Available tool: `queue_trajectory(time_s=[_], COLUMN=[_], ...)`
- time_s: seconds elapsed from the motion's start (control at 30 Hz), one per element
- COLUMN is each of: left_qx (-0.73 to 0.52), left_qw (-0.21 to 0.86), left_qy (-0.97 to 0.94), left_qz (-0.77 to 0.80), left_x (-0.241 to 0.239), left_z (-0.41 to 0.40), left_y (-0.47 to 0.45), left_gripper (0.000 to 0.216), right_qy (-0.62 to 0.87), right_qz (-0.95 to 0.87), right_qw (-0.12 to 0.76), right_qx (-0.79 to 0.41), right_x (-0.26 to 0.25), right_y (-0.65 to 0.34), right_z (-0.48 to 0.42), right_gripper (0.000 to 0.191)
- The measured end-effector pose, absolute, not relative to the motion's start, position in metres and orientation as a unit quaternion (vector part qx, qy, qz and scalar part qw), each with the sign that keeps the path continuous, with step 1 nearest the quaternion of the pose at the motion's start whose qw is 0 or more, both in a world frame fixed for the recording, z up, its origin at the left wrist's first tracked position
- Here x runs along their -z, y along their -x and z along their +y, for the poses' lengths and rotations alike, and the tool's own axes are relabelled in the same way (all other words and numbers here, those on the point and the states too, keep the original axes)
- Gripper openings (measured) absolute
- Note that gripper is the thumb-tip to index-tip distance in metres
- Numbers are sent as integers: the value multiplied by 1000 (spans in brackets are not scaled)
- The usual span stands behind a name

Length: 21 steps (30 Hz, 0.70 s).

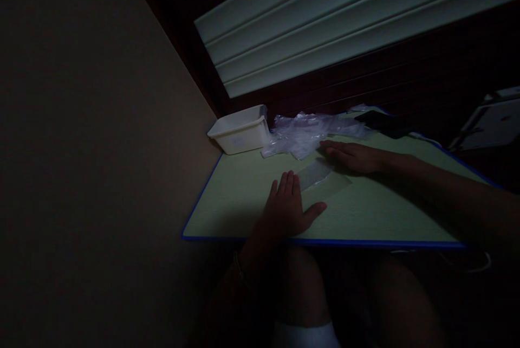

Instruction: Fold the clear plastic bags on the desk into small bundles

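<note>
A clear plastic bag (316, 174) lies flat on the pale green table, between my two hands. My left hand (286, 207) rests palm down at the bag's left edge, fingers stretched out and thumb spread to the right. Over the bag's upper right side is my right hand (351, 157), with its fingers extended and pointing left; whether it touches the bag I cannot tell. Just beyond the right fingertips is a loose pile of clear plastic bags (303, 134). Neither hand grips anything.
A white plastic bin (239, 130) stands at the table's far left corner, beside the wall (162, 136). A dark flat item (382, 122) lies at the far right. Blue edging (365, 243) runs round the table (239, 191). My knees are below its front edge.
</note>
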<state>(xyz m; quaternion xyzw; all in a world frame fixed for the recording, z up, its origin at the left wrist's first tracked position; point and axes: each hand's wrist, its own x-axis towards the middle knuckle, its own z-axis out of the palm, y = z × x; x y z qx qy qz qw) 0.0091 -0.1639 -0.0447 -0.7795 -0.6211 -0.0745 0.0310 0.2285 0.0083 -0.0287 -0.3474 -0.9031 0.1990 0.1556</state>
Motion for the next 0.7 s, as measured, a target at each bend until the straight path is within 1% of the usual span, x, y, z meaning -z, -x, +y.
queue_trajectory(time_s=[0.17,0.37,0.5,0.6,0.7], left_qx=[36,-5,-40,-35,7], left_qw=[11,-6,-42,-52,-20], left_qy=[798,843,870,872,862], left_qz=[-602,-538,-489,-486,-506], left_x=[35,21,14,11,11], left_z=[-165,-158,-144,-140,-149], left_y=[-2,16,35,39,27], left_gripper=[97,90,87,87,81], right_qy=[310,284,276,265,252], right_qz=[-916,-924,-926,-934,-945], right_qw=[151,149,160,152,130], right_qx=[-207,-208,-200,-187,-162], right_x=[28,30,33,32,32], right_y=[-223,-217,-216,-213,-208], right_z=[-1,-7,-5,-9,-17], right_gripper=[69,69,65,66,69])
